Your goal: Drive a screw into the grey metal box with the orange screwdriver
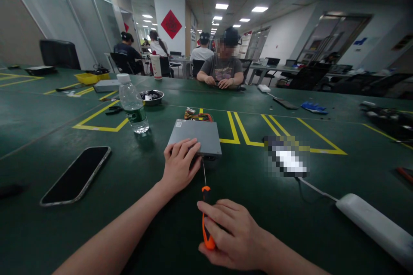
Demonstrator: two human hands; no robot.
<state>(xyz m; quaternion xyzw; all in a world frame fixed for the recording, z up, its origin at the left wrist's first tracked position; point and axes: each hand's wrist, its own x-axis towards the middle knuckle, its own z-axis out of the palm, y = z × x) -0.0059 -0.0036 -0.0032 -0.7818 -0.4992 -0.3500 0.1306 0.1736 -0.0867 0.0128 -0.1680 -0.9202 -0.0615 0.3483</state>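
Right grip (235,236) closed round orange screwdriver (205,193); tip set at near edge of grey box (196,135) on table (258,193). Left grip (179,163) spread flat on box. Shaft best held straight, box pinned firmly.

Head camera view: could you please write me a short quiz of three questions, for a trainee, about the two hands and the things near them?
1. True or false: the left hand lies flat on the near corner of the grey box.
2. What does the right hand hold? A: a hammer. B: the screwdriver with the orange handle. C: a pair of pliers.
3. Which flat dark thing lies on the green table to the left of the left hand?

Key: 1 true; 2 B; 3 the phone.
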